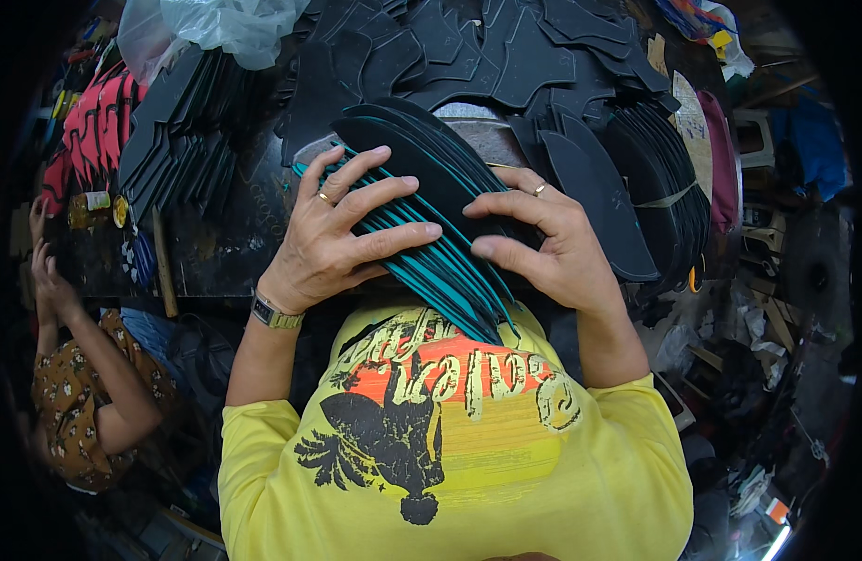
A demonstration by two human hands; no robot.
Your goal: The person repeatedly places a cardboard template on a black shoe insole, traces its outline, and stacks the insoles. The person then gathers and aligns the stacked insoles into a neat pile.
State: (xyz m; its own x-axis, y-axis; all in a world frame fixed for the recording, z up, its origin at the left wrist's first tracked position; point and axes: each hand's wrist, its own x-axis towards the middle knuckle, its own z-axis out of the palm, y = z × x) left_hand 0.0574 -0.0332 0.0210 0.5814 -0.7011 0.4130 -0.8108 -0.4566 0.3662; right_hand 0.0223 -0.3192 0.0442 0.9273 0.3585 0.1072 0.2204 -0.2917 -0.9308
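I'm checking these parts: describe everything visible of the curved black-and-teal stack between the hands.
The stack of thin, curved pieces has matte black faces and teal edges, perhaps fabric or foam. Fanned, it slants from upper left to lower right, tapering to a tip before the yellow printed T-shirt, its upper part over the dark worktable. The left hand spreads its fingers across the teal edges; the right hand has fingertips at the uppermost black face.

the left hand (336,224) spreads across a fanned stack of teal-edged black cutouts (445,194); the right hand (553,234) touches its other side.
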